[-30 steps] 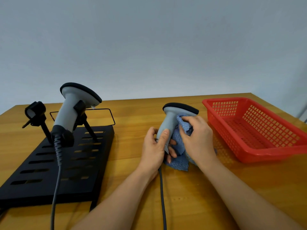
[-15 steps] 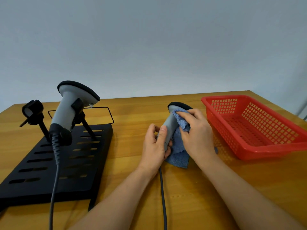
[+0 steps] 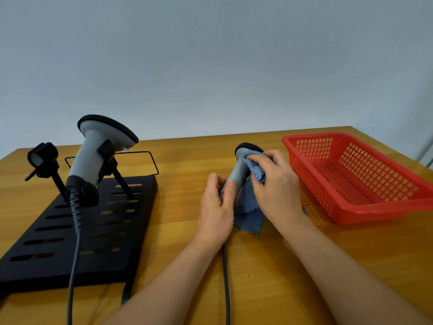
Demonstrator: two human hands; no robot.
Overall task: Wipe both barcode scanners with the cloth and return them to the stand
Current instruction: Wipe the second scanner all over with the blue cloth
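My left hand [image 3: 218, 207] grips the handle of a grey barcode scanner [image 3: 237, 173] with a black head, held upright over the table. My right hand [image 3: 275, 184] holds a blue cloth [image 3: 250, 207] and presses it against the scanner's head and front. The cloth hangs down to the table. A second grey scanner [image 3: 93, 151] sits in the right clip of the black slotted stand [image 3: 70, 242]. The stand's left clip [image 3: 43, 158] holds nothing.
A red plastic basket [image 3: 356, 177] stands at the right, close to my right hand. The held scanner's dark cable [image 3: 226, 285] runs toward me across the wooden table [image 3: 269, 277]. The other scanner's grey cable [image 3: 73, 266] hangs over the stand.
The held scanner has turned so its head points away from me. My right hand has slid the cloth up over the head.
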